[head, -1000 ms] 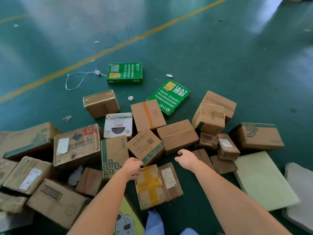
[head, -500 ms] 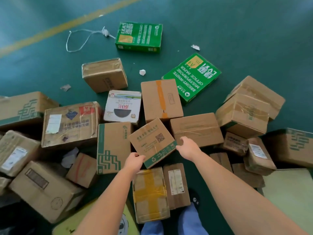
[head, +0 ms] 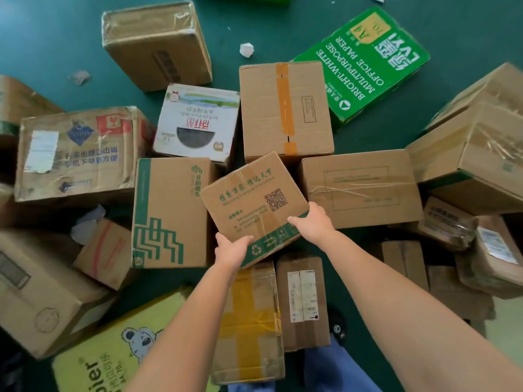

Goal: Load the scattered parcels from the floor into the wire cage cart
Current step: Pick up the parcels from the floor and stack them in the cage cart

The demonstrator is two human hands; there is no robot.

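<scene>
A small brown parcel with green print and a QR code (head: 252, 202) lies tilted on top of the pile in the middle of the view. My left hand (head: 230, 250) grips its near left corner, thumb on the top face. My right hand (head: 312, 222) grips its near right edge. Several other cardboard parcels lie scattered around it on the green floor (head: 368, 142). The wire cage cart is out of view.
A tall brown box with a green stripe (head: 172, 213) lies just left, a wide taped box (head: 362, 188) just right, an orange-taped box (head: 285, 108) behind. A green office-paper box (head: 365, 63) sits at the far right. A yellow-taped parcel (head: 249, 321) and my feet are below.
Both hands have come forward from above the pile and taken hold of the QR-code parcel. My head has dropped closer to the boxes.
</scene>
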